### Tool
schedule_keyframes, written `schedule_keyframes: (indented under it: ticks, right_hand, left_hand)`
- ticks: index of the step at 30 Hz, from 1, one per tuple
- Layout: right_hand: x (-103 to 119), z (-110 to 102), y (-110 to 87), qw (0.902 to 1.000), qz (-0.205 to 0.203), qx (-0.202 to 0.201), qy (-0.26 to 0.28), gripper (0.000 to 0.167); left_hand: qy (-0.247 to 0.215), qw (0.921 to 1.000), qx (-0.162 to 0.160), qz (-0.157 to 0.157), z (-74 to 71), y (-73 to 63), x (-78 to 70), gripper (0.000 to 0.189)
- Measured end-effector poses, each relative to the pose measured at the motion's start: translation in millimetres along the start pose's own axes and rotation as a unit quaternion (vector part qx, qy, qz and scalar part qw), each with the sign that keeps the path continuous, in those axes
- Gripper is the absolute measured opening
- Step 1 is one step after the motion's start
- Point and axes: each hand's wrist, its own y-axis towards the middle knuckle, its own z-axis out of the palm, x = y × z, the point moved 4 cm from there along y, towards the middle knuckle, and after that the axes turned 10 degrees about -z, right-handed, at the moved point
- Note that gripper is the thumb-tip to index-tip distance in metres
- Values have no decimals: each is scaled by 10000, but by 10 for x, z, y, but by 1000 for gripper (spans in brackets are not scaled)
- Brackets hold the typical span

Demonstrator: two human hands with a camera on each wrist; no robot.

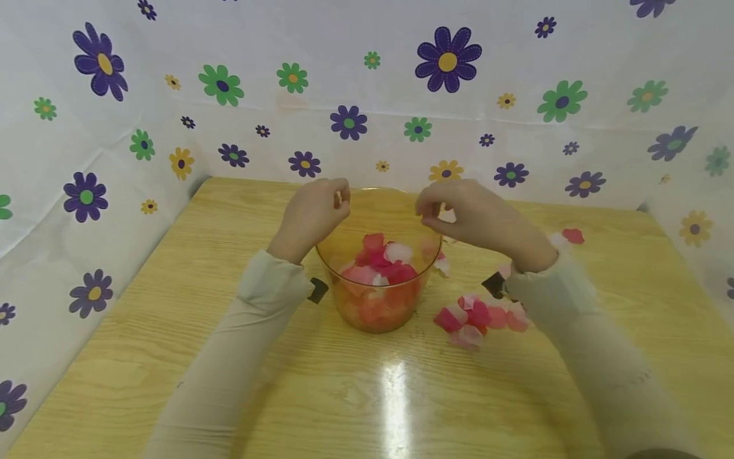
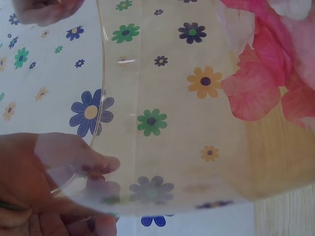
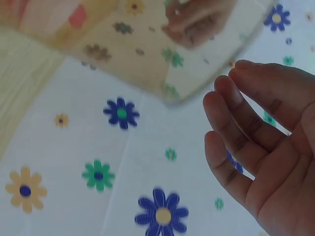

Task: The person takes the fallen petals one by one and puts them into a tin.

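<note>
A clear amber bowl (image 1: 375, 213) stands upright with pink, red and white artificial petals (image 1: 381, 264) heaped inside. At its back left rim is my left hand (image 1: 314, 217), its fingers loosely bent; in the left wrist view they overlap the see-through rim. My right hand (image 1: 470, 213) hovers at the back right rim, thumb and fingers bent toward each other. The right wrist view shows the right fingers (image 3: 236, 118) loosely curved beside the rim, with nothing between them.
More petals (image 1: 478, 319) lie in a loose cluster on the wooden table (image 1: 172, 306) to the bowl's right. A few others, such as a red petal (image 1: 573, 236), are scattered further back. A white flowered cloth (image 1: 246, 38) walls off the back and sides.
</note>
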Motion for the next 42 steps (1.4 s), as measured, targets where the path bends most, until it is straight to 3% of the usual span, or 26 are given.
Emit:
schedule_keyframes:
  ticks: [4,8,12,19,23,31,34,42]
  right_hand:
    - [-198,-197,-222,9980,507,-341,-152,9]
    - [-525,-249,-450,9910,1301,-294,-120,10]
    - [-917,-116,-675,9791,2030,73,68,11]
    - [-1449,284,-879,9630,2566,776,267,25]
    - [-1603,484,-862,9549,2723,1083,485,32]
    - [-1852,773,-770,9536,2585,1514,289,25]
    - [-1884,809,-771,9553,2436,1668,150,25]
    - [-1808,716,-775,9450,2539,2034,333,15]
  left_hand:
    - [-2,10000,48,-37,-17,-8,-12,14]
    - [6,10000,28,-27,-27,-17,-21,14]
    - [22,10000,-2,-26,-16,-19,-28,12]
    - [72,10000,-54,-8,-17,-15,-12,11]
    - [80,10000,-37,-41,-17,-12,-4,11]
    - [114,9999,26,-31,15,1,-4,12]
    - [97,9999,29,-45,22,0,-7,12]
    - [52,10000,-1,-74,6,1,4,11]
